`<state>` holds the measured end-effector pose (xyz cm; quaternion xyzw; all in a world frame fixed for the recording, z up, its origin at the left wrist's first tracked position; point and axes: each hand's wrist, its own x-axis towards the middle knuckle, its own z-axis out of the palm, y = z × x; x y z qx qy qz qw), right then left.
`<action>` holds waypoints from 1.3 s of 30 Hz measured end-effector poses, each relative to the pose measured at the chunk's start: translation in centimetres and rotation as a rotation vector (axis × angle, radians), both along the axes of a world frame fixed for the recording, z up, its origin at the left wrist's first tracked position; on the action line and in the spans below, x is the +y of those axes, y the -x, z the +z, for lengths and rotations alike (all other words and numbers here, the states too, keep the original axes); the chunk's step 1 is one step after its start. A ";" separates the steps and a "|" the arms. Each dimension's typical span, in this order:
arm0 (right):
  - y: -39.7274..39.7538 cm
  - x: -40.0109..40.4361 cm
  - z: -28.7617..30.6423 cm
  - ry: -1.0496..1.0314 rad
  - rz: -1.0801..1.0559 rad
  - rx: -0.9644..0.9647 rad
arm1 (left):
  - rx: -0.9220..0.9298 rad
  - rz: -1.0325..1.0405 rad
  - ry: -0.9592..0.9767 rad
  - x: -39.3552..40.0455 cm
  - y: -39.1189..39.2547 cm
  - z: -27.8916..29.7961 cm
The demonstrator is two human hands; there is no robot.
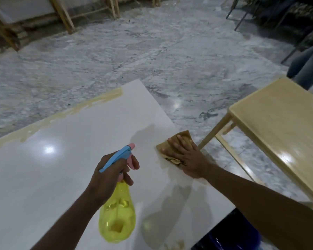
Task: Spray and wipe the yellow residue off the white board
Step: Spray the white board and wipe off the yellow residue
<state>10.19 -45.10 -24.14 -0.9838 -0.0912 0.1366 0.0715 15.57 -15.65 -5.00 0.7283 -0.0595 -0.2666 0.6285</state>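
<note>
Two hands at the white board [76, 177]: one holds a spray bottle, the other presses a cloth flat.

The left hand [108, 175] grips the neck of the yellow spray bottle [117, 219] just under its blue and pink spray head [119, 156], fingers curled round it, one finger by the pink trigger; the bottle hangs above the board's near middle. The right hand [186, 159] lies with fingers straight on a brown cloth [177, 141] at the board's right edge, pressing it onto the board. Yellow residue [65, 114] runs as a streaky band along the board's far left edge, well apart from the cloth, and faint smears show on the board near the right forearm. A pale wooden surface [282, 123] stands just right of the board, over the grey marble floor [116, 60].
</note>
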 end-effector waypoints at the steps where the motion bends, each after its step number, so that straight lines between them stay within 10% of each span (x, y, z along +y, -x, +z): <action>1: 1.7 0.0 0.1 0.001 -0.010 0.003 | 0.008 -0.011 0.001 0.1 0.9 0.0; 20: 26.3 0.6 2.1 -0.158 -0.336 0.150 | 0.014 -0.186 0.038 3.5 12.6 0.4; 25: 30.0 5.0 4.3 -0.985 -0.985 0.112 | 0.024 -0.239 0.032 6.7 14.7 0.9; 30: 32.8 9.8 5.2 -1.284 -1.729 -0.041 | 0.042 -0.253 0.029 10.8 16.8 1.9; 39: 25.2 20.7 12.9 -1.969 -1.654 -0.047 | 0.082 -0.194 -0.006 16.6 18.9 3.5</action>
